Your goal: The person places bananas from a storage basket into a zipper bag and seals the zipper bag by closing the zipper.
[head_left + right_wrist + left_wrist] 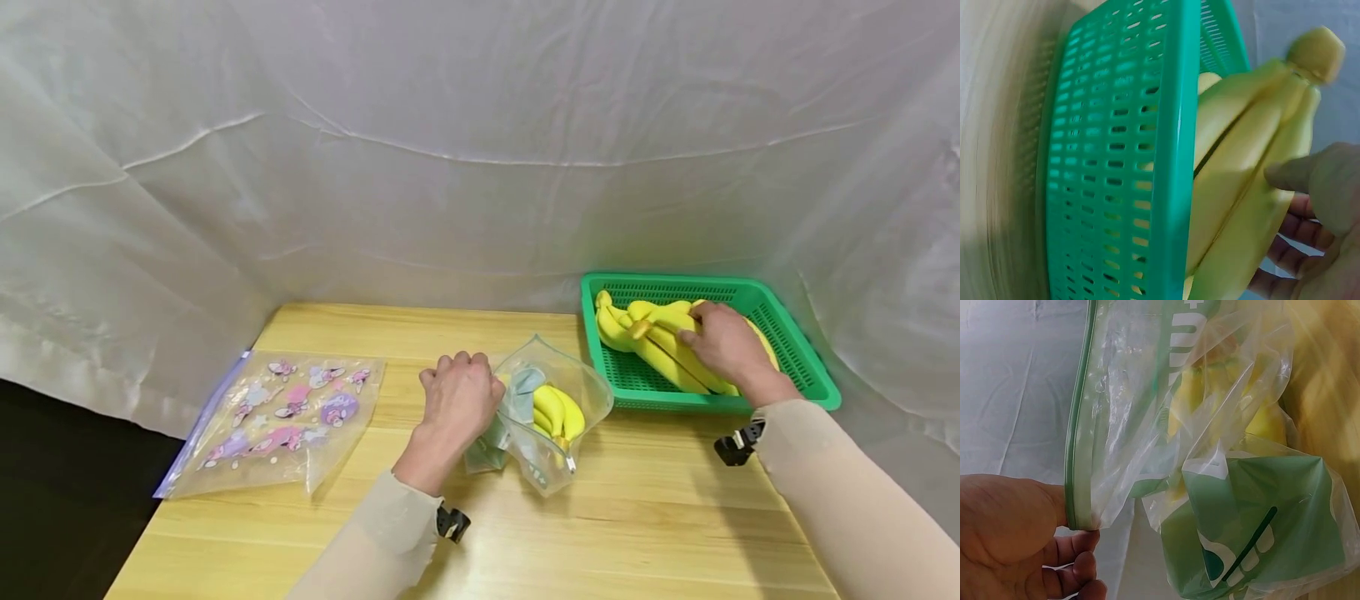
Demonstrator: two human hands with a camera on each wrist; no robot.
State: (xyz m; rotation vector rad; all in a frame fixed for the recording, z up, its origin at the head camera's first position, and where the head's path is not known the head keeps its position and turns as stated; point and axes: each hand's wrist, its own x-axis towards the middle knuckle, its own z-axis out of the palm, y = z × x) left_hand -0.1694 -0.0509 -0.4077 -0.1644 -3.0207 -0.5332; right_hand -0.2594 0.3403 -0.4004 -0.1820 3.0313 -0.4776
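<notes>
My left hand (462,392) pinches a translucent, green-printed plastic bag (519,408); right hand (726,340) grips a curved, yellow banana bunch (1241,169). Slack left pinch could collapse bag mouth.

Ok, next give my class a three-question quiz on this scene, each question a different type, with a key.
1. Multiple choice: which hand is at the yellow bunch in the green basket? A) Left B) Right C) Both
2. True or false: the purple-edged bag lies inside the basket.
3. Short answer: what shows inside the green-edged bag whose edge the left hand pinches?

Key:
1. B, the right hand.
2. False; it lies flat on the table.
3. Yellow bananas.
</notes>
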